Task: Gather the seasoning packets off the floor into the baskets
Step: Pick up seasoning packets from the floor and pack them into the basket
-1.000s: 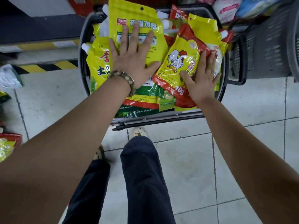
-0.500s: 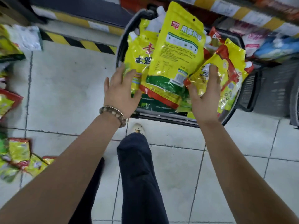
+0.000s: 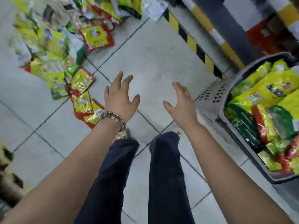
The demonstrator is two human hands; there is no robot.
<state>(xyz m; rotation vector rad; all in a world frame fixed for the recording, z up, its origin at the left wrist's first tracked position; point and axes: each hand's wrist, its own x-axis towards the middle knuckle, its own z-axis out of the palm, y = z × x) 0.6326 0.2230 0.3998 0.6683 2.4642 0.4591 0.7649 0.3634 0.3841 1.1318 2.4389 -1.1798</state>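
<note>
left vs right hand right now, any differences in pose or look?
The left hand lies palm down, fingers spread; the right hand is turned edge-on, palm facing inward. Left wrist wears a bead bracelet; right wrist is bare. The left hand is nearer the floor packets, the right hand nearer the basket. Both are open and hold nothing.

glossy yellow-and-red foil seasoning packets, crinkled, reflective. grey perforated plastic basket, matt, smooth. pale grey floor tiles, dull sheen, dark grout. dark navy cloth trousers, matt. beaded bracelet, polished.
</note>
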